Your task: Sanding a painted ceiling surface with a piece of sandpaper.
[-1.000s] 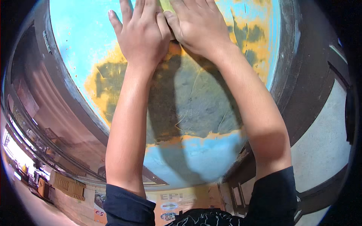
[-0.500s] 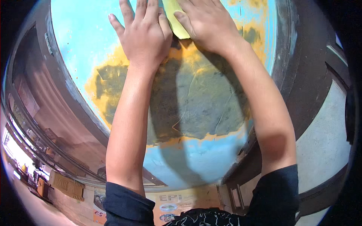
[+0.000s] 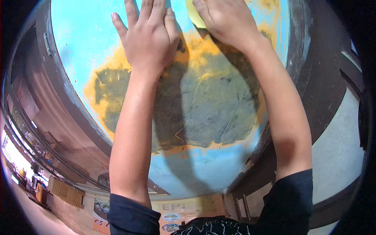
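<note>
In front of me is a turquoise panel (image 3: pixel 176 168) with a large grey patch edged in orange, where the coating looks worn or patched. My left hand (image 3: pixel 150 39) lies open and flat on its upper part, fingers spread and empty. My right hand (image 3: pixel 231 23) presses a folded piece of yellow sandpaper (image 3: pixel 194 16) against the panel at the upper edge of the view. The thumb lies along the sandpaper; the other fingers are partly cut off by the frame's edge. Both arms throw shadows across the grey patch.
A dark frame (image 3: pixel 299 51) borders the panel on the right, and a lighter worn edge (image 3: pixel 80 100) runs down its left. Brown chair-like slats (image 3: pixel 66 192) and a printed banner (image 3: pixel 196 207) appear at the bottom. A pale panel (image 3: pixel 335 149) stands at the right.
My right hand has slid up and to the right with the sandpaper, away from my left hand. The left hand has stayed nearly in place.
</note>
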Demonstrator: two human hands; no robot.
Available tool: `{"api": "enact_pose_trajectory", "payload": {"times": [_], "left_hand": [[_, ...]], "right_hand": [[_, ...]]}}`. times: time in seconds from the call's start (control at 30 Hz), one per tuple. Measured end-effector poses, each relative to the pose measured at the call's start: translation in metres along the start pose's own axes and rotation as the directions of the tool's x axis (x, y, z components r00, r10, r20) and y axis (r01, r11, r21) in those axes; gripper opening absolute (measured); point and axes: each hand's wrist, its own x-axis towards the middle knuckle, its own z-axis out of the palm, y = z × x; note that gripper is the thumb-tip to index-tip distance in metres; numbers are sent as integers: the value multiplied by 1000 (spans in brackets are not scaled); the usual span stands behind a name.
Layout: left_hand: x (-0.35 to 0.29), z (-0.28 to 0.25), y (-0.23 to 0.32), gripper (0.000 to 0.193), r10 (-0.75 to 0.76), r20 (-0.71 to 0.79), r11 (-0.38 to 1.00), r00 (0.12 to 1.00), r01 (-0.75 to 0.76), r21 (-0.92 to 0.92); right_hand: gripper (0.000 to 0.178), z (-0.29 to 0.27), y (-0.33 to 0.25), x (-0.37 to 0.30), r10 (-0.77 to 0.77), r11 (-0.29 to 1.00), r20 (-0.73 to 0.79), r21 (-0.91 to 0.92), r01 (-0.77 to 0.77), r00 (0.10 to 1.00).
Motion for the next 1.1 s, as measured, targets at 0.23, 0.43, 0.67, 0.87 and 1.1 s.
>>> {"api": "enact_pose_trajectory", "payload": {"times": [0.23, 0.43, 0.67, 0.87, 1.1], "left_hand": [[-2, 11, 1, 58, -45, -59, 999, 997, 47, 25], [-3, 4, 10, 56, -80, -16, 997, 997, 80, -16], [-5, 6, 7, 55, -80, -46, 997, 996, 80, 4], [-1, 8, 6, 54, -73, -65, 997, 995, 75, 25], [-3, 8, 10, 54, -85, -113, 996, 990, 82, -31]], "right_hand": [[62, -19, -30, -17, 4, 976, 215, 211, -51, 977], [64, -30, -42, -9, 171, 920, 346, 278, -274, 923], [69, -5, -34, -12, 135, 964, 103, 217, -154, 986], [67, -9, -35, -38, 105, 965, 81, 233, -121, 991], [65, -4, -8, 4, 146, 971, 34, 188, -150, 989]]}}
